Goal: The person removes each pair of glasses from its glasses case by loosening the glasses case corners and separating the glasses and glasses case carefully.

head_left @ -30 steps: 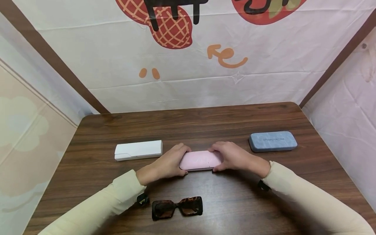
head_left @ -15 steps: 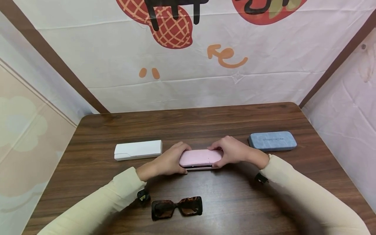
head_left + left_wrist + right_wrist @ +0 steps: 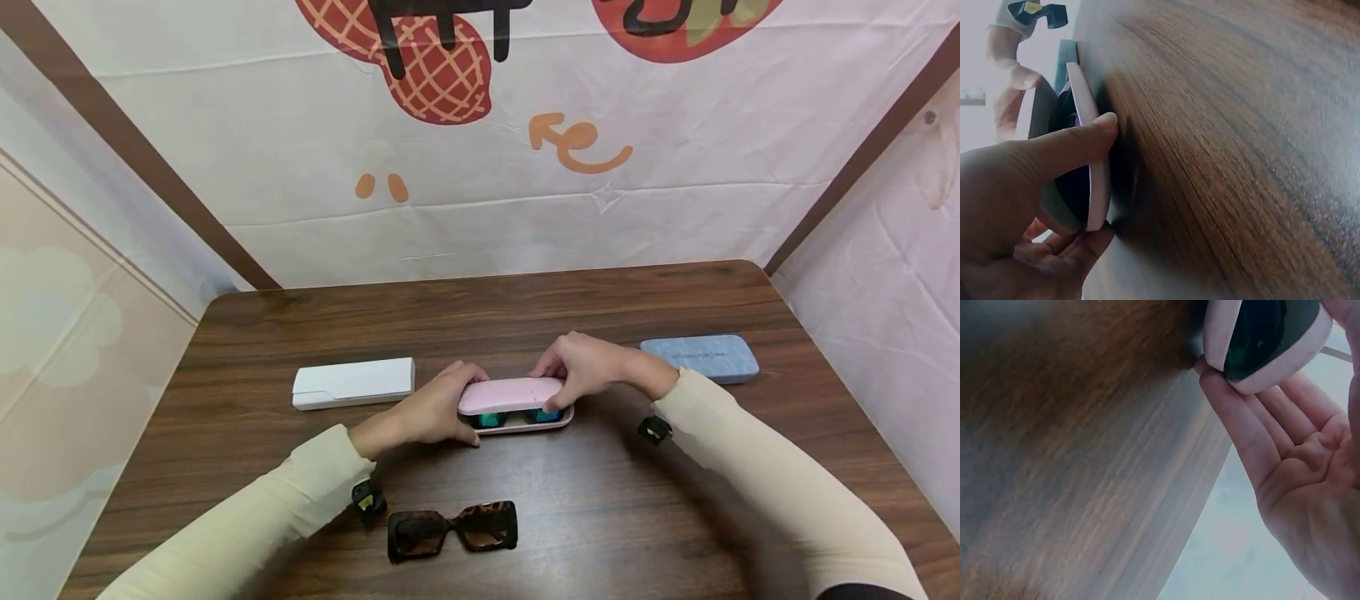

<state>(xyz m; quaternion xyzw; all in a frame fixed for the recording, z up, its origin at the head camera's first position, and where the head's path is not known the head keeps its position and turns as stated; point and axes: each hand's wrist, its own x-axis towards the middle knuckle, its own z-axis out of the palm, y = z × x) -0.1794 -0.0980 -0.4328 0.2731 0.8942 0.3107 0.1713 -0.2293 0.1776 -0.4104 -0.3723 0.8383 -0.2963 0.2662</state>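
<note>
A pink glasses case [image 3: 504,395] lies mid-table with its lid partly raised. Inside it, sunglasses [image 3: 492,419] with blue-green lenses show through the gap. My left hand [image 3: 435,408] grips the case's left end, its thumb across the bottom shell's rim in the left wrist view. At the other end my right hand [image 3: 588,371] pinches the lid, thumb at its front edge and fingers behind. In the right wrist view the dark inside of the case [image 3: 1266,344] shows between the two pink shells. Tortoiseshell sunglasses [image 3: 453,532] lie on the table nearer to me.
To the left of the pink case rests a white glasses case [image 3: 352,383]. A blue glasses case [image 3: 705,358] lies at the right, partly behind my right forearm. The wooden table [image 3: 480,308] ends at a printed cloth [image 3: 480,242] behind.
The pink case was closed a second ago; its lid has lifted at the front, exposing the sunglasses inside. My right hand has risen with the lid, while my left hand stays at the left end.
</note>
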